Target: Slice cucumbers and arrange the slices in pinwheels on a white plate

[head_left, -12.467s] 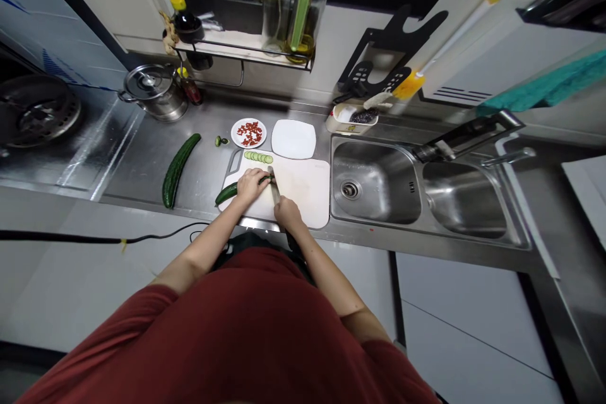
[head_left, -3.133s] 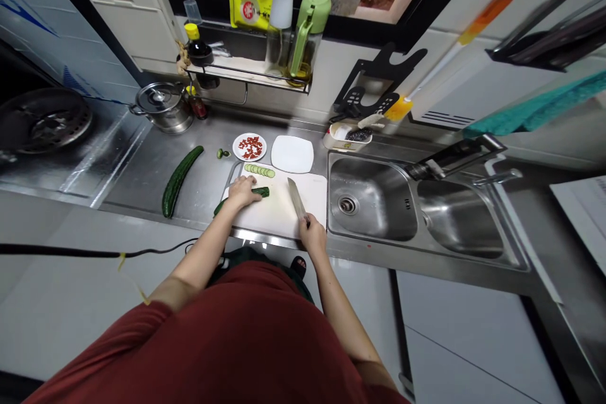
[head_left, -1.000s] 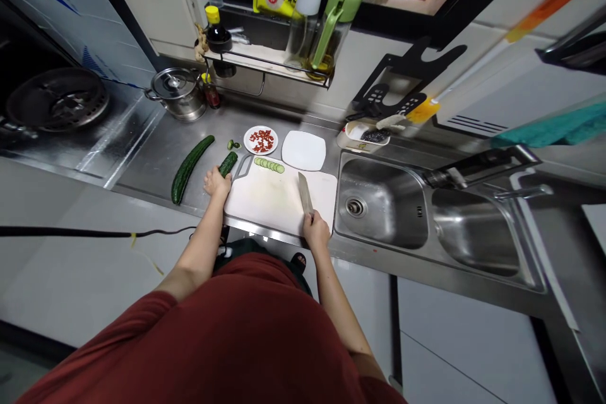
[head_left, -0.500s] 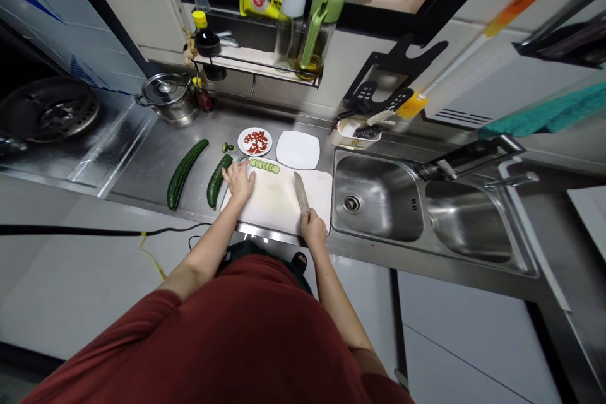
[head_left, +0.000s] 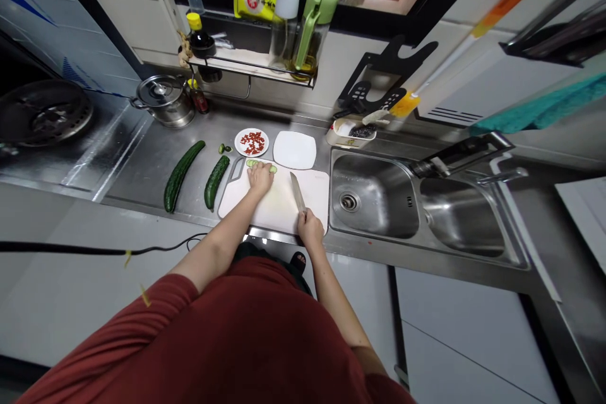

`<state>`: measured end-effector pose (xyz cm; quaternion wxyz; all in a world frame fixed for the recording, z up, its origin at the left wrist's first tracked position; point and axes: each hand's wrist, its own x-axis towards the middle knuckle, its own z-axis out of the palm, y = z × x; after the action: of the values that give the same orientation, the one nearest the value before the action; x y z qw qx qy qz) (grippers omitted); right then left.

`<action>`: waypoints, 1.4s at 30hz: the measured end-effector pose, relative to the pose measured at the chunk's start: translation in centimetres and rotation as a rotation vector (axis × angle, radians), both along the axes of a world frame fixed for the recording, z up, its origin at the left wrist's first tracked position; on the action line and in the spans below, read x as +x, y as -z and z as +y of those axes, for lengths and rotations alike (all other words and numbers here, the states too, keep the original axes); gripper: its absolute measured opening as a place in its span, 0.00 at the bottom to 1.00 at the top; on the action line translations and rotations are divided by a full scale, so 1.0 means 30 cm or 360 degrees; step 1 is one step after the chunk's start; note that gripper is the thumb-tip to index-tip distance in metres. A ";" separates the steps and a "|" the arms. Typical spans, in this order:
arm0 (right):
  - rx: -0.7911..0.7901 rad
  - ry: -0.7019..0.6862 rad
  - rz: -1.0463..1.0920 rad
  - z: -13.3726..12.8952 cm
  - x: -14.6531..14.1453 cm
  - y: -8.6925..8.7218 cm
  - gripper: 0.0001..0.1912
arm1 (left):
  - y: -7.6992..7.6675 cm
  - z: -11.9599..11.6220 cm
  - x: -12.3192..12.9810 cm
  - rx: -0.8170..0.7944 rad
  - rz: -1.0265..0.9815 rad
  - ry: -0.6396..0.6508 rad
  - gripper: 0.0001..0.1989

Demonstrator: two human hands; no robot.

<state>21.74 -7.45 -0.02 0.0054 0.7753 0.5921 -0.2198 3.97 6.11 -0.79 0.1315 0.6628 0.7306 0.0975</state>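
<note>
My right hand is wrapped round the handle of a knife, its blade over the right part of the white cutting board. At the board's upper left, my left hand rests over a row of cucumber slices and covers part of it; whether its fingers grip any slice is hidden. Left of the board lie a shorter cucumber and a longer one. Behind the board stand a round plate of chopped red pieces and a white square plate.
Small cucumber ends lie beside the round plate. A lidded steel pot stands at the back left. The double sink borders the board's right side. A shelf holds bottles above the counter.
My left hand has moved right, off the shorter cucumber's side and onto the slices. My right hand still holds the knife in nearly the same place. The view has shifted slightly.
</note>
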 end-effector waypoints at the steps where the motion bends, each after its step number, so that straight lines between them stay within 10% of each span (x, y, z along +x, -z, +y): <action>1: -0.0013 0.0000 -0.0002 0.000 -0.001 -0.002 0.19 | 0.003 0.007 0.000 0.0001 0.0020 0.0019 0.18; 15: -0.0016 -0.0011 -0.0026 0.004 0.004 0.010 0.19 | 0.018 0.058 -0.041 0.0043 -0.0135 0.0164 0.12; 29: -0.0033 -0.0017 0.0028 0.007 0.002 -0.006 0.19 | 0.075 0.046 -0.136 -0.0136 -0.0984 0.0146 0.12; 42: -0.0037 -0.0039 0.0010 0.009 -0.001 -0.017 0.18 | 0.042 -0.004 -0.224 -0.0333 -0.0474 0.0603 0.08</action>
<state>21.71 -7.19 0.50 0.0153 0.7672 0.5989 -0.2290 -2.75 5.99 -2.05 0.3213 0.7490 0.5722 0.0916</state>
